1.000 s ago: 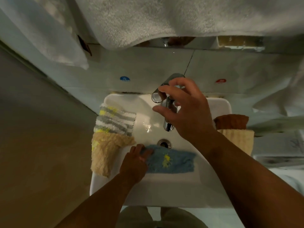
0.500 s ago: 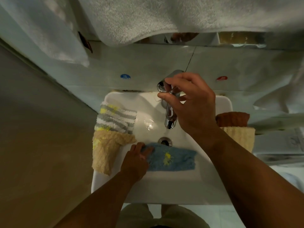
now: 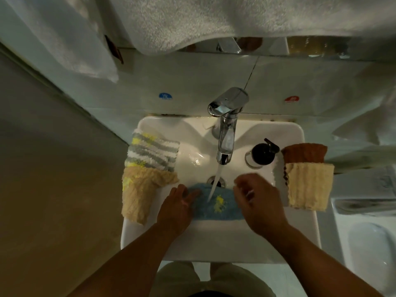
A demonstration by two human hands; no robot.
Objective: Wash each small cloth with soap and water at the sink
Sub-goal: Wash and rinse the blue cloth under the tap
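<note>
A blue cloth (image 3: pixel 216 207) with a yellow stain lies in the white sink (image 3: pixel 214 247) just below the drain. Water runs from the chrome tap (image 3: pixel 226 133) onto the cloth. My left hand (image 3: pixel 177 207) rests on the cloth's left end with its fingers fairly straight. My right hand (image 3: pixel 257 200) hovers at the cloth's right end, fingers loosely curled and blurred, and I see nothing held in it. A striped grey-and-white cloth (image 3: pixel 152 152) and a beige cloth (image 3: pixel 141 191) lie on the sink's left rim. A brown cloth (image 3: pixel 304 152) and a pale yellow cloth (image 3: pixel 309 186) lie on the right rim.
A black soap pump bottle (image 3: pixel 262 153) stands on the sink's right ledge beside the tap. White towels (image 3: pixel 192 20) hang above. Blue (image 3: pixel 165 96) and red (image 3: pixel 291 98) stickers mark the wall behind the tap. A wall runs along the left; a white fixture (image 3: pixel 364 239) sits at the right.
My right hand has left the tap lever and dropped to the right end of the blue cloth. Water now flows from the tap. The soap bottle is now uncovered.
</note>
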